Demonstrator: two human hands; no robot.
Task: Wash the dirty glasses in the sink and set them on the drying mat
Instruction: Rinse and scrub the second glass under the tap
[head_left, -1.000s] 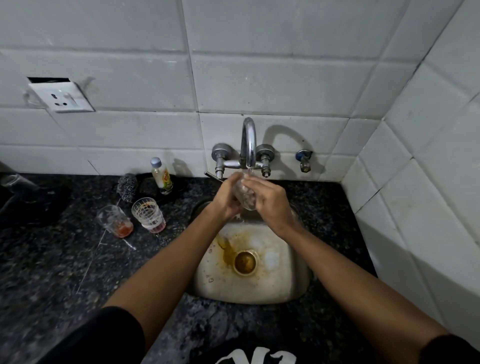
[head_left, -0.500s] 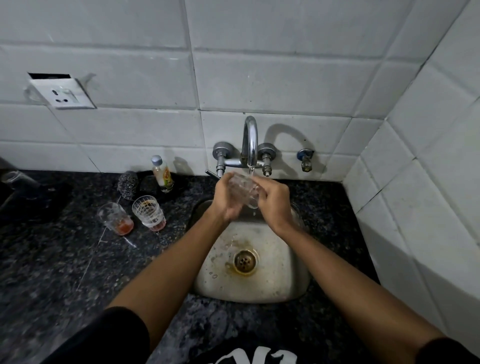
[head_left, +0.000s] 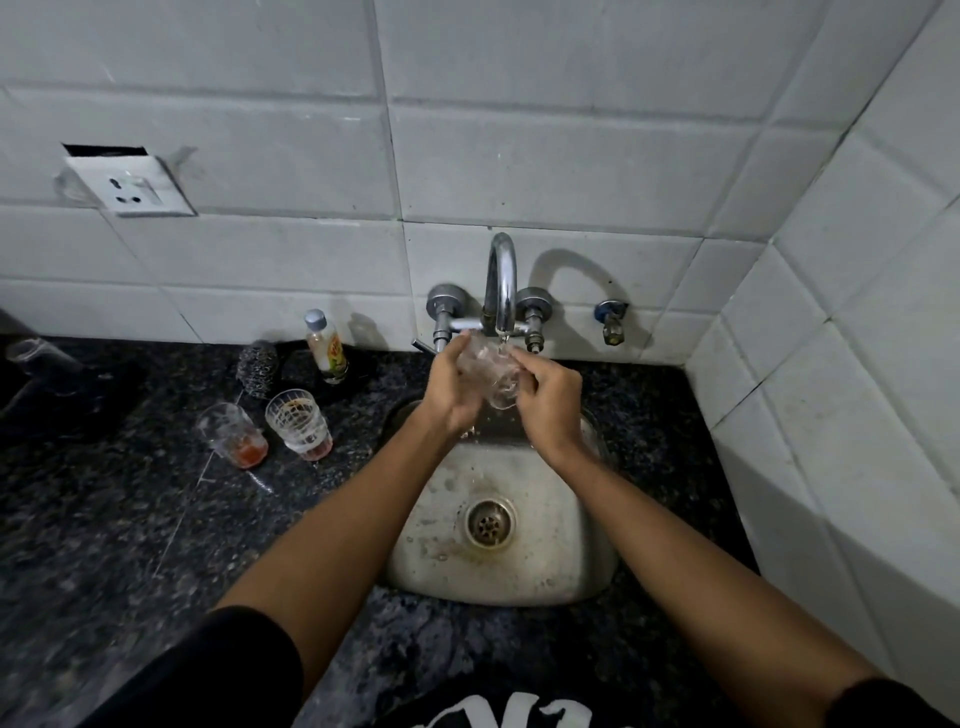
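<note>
A clear glass (head_left: 491, 370) is held under the running tap (head_left: 501, 283), above the steel sink (head_left: 563, 561). My left hand (head_left: 451, 387) grips its left side and my right hand (head_left: 549, 397) grips its right side, fingers curled round it. Two dirty glasses stand on the dark counter left of the sink: one (head_left: 231, 435) with orange residue, one (head_left: 300, 423) patterned with pinkish residue at the bottom. The drying mat is not in view.
A steel scrubber (head_left: 257, 366) and a small bottle (head_left: 324, 347) stand by the back wall. A dark object (head_left: 47, 374) sits at the far left. A wall socket (head_left: 130, 184) is on the tiles. A tiled wall closes the right side.
Both hands lifted the glass closer to the spout. The brown water in the sink has drained away, leaving the basin nearly clean.
</note>
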